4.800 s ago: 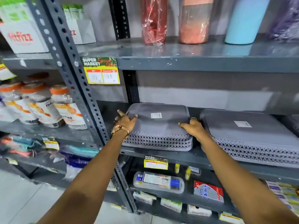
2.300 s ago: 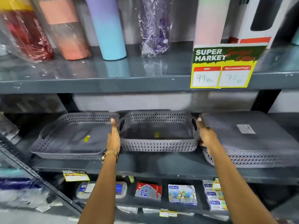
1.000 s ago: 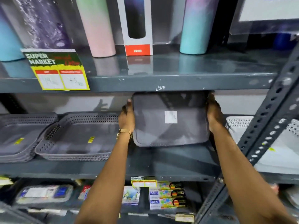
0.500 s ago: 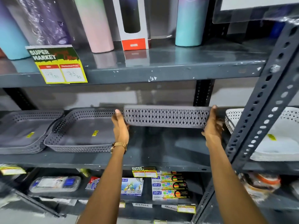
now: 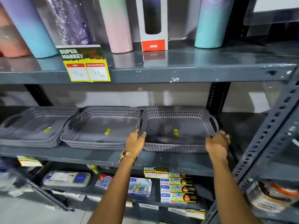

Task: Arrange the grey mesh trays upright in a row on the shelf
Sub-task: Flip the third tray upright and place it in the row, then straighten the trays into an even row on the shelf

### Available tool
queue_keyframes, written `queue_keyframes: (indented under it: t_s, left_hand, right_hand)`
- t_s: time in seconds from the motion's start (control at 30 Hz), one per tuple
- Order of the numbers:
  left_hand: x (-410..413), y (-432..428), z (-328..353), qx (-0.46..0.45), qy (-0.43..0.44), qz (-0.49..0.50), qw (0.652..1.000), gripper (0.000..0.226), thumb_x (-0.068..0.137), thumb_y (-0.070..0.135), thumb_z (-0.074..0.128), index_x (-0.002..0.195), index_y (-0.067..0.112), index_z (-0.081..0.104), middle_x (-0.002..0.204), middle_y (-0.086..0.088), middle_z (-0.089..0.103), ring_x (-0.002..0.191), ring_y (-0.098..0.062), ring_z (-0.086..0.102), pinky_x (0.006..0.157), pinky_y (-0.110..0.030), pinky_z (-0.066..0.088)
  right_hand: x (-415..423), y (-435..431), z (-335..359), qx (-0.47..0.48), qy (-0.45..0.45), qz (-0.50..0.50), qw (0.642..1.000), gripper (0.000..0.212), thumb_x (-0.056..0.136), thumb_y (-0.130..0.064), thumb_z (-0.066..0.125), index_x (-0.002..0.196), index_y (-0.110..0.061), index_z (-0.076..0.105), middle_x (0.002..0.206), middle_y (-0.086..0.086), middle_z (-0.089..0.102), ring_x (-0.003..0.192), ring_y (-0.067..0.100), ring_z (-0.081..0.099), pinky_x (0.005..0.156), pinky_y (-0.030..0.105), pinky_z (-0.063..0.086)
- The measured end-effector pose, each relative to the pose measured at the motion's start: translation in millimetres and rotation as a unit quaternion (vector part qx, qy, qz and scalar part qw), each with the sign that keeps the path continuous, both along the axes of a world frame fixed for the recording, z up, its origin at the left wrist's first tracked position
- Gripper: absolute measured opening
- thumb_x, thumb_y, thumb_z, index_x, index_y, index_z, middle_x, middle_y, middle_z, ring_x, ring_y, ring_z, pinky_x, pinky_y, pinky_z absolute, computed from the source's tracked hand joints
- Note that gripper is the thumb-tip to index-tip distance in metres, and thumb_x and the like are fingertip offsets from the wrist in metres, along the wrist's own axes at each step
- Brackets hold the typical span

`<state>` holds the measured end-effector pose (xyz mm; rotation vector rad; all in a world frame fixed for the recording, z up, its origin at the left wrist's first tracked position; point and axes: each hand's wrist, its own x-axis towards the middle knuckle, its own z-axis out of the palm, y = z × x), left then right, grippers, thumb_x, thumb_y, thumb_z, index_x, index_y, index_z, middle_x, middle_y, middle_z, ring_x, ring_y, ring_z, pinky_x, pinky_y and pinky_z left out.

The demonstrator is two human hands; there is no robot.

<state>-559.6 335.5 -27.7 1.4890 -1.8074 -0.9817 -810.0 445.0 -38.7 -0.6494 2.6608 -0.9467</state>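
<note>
Three grey mesh trays sit open side up in a row on the middle shelf (image 5: 161, 160). The left tray (image 5: 34, 126) and the middle tray (image 5: 100, 126) each carry a small yellow sticker. The right tray (image 5: 176, 125) rests on the shelf right beside the middle one. My left hand (image 5: 135, 140) grips its front left corner. My right hand (image 5: 217, 143) grips its front right corner, just below the side handle hole.
Tall tumblers and a boxed bottle (image 5: 152, 23) stand on the upper shelf behind a yellow price tag (image 5: 85, 65). A perforated steel upright (image 5: 273, 135) slants at the right. Stationery packs (image 5: 178, 186) fill the shelf below.
The right tray, held on edge in the air half a second ago, now lies open side up on the shelf next to the middle tray. Both hands still hold it.
</note>
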Motion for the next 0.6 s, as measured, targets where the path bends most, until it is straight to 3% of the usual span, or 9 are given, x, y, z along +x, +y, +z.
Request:
queue_keyframes:
  t_s: [0.07,0.13,0.2,0.27,0.37,0.47,0.53,0.6]
  left_hand:
    - [21,3,6,-0.065,0.001,-0.009,0.998,0.030,0.094,0.018,0.055,0.117,0.001,0.064,0.109,-0.019,0.071,0.104,-0.033,0.066,0.084,-0.029,0.048]
    - [52,0,13,-0.126,0.014,-0.008,0.992,0.022,0.092,0.016,0.059,0.105,0.003,0.069,0.098,-0.017,0.074,0.093,-0.031,0.069,0.077,-0.023,0.047]
    - [88,-16,19,-0.186,-0.010,0.016,0.982,0.024,0.088,0.022,0.060,0.101,0.005,0.071,0.096,-0.014,0.075,0.088,-0.031,0.070,0.077,-0.028,0.052]
    - [130,-45,22,-0.215,-0.062,0.049,0.974,0.029,0.086,0.022,0.063,0.109,0.004,0.067,0.108,-0.017,0.072,0.094,-0.035,0.068,0.083,-0.039,0.053]
    - [196,-90,25,-0.179,-0.195,0.113,0.958,0.058,0.082,0.027,0.069,0.130,0.001,0.048,0.126,-0.026,0.056,0.112,-0.045,0.056,0.090,-0.051,0.049]
    - [259,-131,26,-0.131,-0.249,0.144,0.949,0.081,0.078,0.036,0.072,0.139,-0.002,0.034,0.135,-0.027,0.044,0.121,-0.047,0.047,0.098,-0.054,0.044]
    - [287,-156,25,-0.088,-0.269,0.143,0.948,0.093,0.079,0.044,0.069,0.146,-0.002,0.024,0.141,-0.028,0.040,0.129,-0.045,0.042,0.106,-0.052,0.039]
    - [303,-178,24,-0.027,-0.271,0.118,0.955,0.093,0.080,0.050,0.066,0.145,-0.003,0.026,0.142,-0.027,0.043,0.131,-0.043,0.043,0.107,-0.049,0.040]
  right_hand:
    - [32,-7,7,-0.027,0.130,0.047,0.990,0.054,0.088,-0.013,0.056,0.136,0.007,0.039,0.147,0.031,0.031,0.141,0.042,0.024,0.114,0.052,0.029]
    - [73,-23,19,-0.077,0.180,0.133,0.972,0.050,0.091,-0.022,0.055,0.133,0.004,0.045,0.140,0.028,0.044,0.139,0.038,0.032,0.111,0.051,0.034]
    - [110,-46,27,-0.095,0.141,0.204,0.964,0.051,0.092,-0.034,0.054,0.128,0.002,0.052,0.127,0.024,0.057,0.125,0.038,0.050,0.103,0.047,0.044]
    - [147,-73,33,-0.065,0.066,0.248,0.964,0.060,0.090,-0.050,0.051,0.124,-0.001,0.054,0.117,0.021,0.063,0.113,0.037,0.059,0.091,0.043,0.050]
    - [194,-107,28,0.030,-0.008,0.257,0.966,0.069,0.080,-0.070,0.047,0.100,-0.004,0.052,0.111,0.018,0.062,0.110,0.037,0.059,0.086,0.044,0.048]
    - [231,-132,17,0.082,-0.017,0.232,0.969,0.083,0.076,-0.077,0.043,0.113,-0.003,0.055,0.125,0.019,0.058,0.116,0.038,0.055,0.094,0.045,0.046]
    - [240,-139,13,0.091,0.001,0.204,0.975,0.079,0.081,-0.070,0.046,0.122,-0.003,0.053,0.130,0.021,0.056,0.120,0.039,0.053,0.096,0.046,0.044]
    - [244,-141,10,0.096,0.018,0.176,0.980,0.067,0.086,-0.058,0.051,0.124,-0.003,0.053,0.131,0.022,0.056,0.120,0.040,0.054,0.099,0.046,0.045]
